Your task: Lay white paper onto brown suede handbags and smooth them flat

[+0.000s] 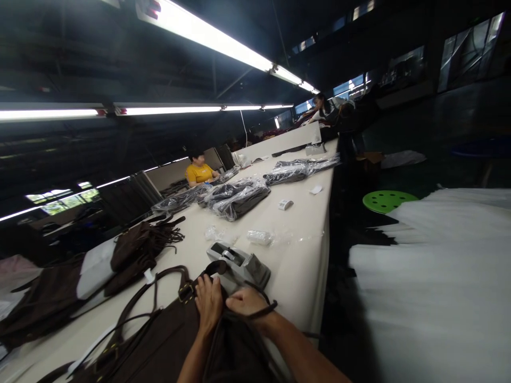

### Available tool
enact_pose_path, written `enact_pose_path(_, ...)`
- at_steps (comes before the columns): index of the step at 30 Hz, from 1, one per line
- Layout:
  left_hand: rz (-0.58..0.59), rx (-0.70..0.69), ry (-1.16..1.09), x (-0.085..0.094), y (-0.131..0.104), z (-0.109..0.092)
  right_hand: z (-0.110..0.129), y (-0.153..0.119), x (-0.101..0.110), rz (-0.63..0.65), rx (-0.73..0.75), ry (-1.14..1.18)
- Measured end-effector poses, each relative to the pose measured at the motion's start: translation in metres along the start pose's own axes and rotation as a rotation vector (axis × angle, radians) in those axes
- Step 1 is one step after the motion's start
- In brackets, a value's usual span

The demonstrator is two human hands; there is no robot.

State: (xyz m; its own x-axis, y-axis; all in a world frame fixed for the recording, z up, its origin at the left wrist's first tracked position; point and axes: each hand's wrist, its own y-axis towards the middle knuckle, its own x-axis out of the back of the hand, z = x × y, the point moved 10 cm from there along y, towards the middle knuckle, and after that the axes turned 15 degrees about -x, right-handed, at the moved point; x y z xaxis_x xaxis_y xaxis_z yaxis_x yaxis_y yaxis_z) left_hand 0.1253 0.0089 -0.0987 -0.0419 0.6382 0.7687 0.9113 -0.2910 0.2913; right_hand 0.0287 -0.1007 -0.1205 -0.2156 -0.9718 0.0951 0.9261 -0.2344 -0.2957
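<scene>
We are working both hands on the brown bag (159, 340) lying at the near table (303, 255) edge, its long axis running left and toward us; our left hand (208, 302) is pressing fingers-curled onto its top by the buckle (186, 292), our right hand (248, 303) just beside it, pinching a dark strap (263, 310). The grey tape dispenser (239, 264) is sitting just beyond both hands, bagged stacks (239, 198) farther up.

A dark brown bag (159, 346) lies flat at the lower centre of the frame, its thin straps (136, 303) and a buckle (186, 291) spread toward the upper left.
</scene>
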Motion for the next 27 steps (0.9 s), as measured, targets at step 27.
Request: enact_pose_path(27,0.081,-0.629,0.036,0.097,-0.11,-0.085,0.016,-0.049,-0.009,0.074,0.336,-0.612)
